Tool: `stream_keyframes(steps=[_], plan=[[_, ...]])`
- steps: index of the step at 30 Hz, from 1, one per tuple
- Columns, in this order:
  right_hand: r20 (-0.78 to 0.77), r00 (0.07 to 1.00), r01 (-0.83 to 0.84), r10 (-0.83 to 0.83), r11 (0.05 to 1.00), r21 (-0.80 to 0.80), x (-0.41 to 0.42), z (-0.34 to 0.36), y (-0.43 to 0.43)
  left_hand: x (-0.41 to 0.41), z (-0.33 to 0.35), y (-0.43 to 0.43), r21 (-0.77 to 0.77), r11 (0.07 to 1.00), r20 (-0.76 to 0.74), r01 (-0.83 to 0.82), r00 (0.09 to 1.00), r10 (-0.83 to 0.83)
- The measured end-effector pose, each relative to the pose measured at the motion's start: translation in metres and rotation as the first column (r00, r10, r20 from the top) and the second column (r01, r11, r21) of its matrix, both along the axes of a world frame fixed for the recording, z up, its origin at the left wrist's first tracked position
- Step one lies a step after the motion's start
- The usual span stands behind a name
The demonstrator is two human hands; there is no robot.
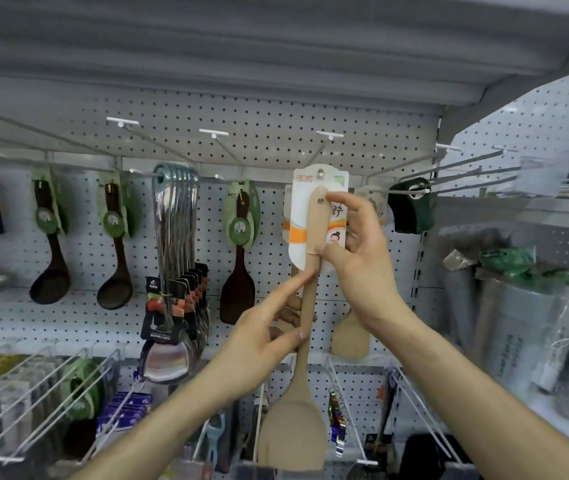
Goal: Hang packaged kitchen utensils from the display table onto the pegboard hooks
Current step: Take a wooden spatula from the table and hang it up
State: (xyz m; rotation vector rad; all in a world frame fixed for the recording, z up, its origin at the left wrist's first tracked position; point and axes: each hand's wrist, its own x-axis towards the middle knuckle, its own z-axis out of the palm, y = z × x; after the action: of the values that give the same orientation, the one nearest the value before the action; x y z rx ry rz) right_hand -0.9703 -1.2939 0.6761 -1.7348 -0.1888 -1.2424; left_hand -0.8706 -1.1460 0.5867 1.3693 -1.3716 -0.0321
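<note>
Both hands hold a pale wooden spatula (300,375) with a flat blade, fastened to a white-and-orange cardboard backing card (302,209), upright against the white perforated metal pegboard (276,126). The left hand (269,330) grips the handle at mid-length, fingers curled behind it and thumb across the front, with the index finger laid straight up along the wood. The right hand (359,261) pinches the top of the package: its index finger lies over the handle's upper end and its thumb presses the card's lower edge. The card's hang hole sits just below a thin wire peg hook with a white tag tip (329,134) (whether the wire passes through the hole I cannot tell).

Just behind and to the right hangs another pale wooden spatula (350,337). To the left hang a dark wooden rice paddle on a green card (239,271), a bunch of shiny steel turners (175,237) and two dark wooden ladles (49,271). White wire baskets (33,393) sit lower left.
</note>
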Motion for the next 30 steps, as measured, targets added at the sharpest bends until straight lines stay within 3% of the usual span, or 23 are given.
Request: stream_keyframes(steps=[6, 16, 22, 30], plan=[[-0.03, 0.998, 0.05, -0.051, 0.999, -0.011, 0.027, -0.005, -0.02, 0.029, -0.006, -0.021, -0.013, 0.999, 0.004, -0.04, 0.999, 0.04], [-0.103, 0.957, 0.264, -0.272, 0.961, -0.083, 0.094, -0.014, -0.067, 0.095, -0.013, -0.079, -0.034, 0.974, 0.065, -0.223, 0.972, 0.225], [-0.047, 0.943, 0.322, -0.329, 0.94, -0.111, 0.122, -0.019, -0.088, 0.12, -0.017, -0.113, -0.057, 0.974, 0.069, -0.218, 0.973, 0.221], [-0.129, 0.917, 0.364, -0.378, 0.924, -0.118, 0.149, -0.014, -0.113, 0.143, -0.02, -0.138, -0.056, 0.968, 0.067, -0.243, 0.967, 0.247]])
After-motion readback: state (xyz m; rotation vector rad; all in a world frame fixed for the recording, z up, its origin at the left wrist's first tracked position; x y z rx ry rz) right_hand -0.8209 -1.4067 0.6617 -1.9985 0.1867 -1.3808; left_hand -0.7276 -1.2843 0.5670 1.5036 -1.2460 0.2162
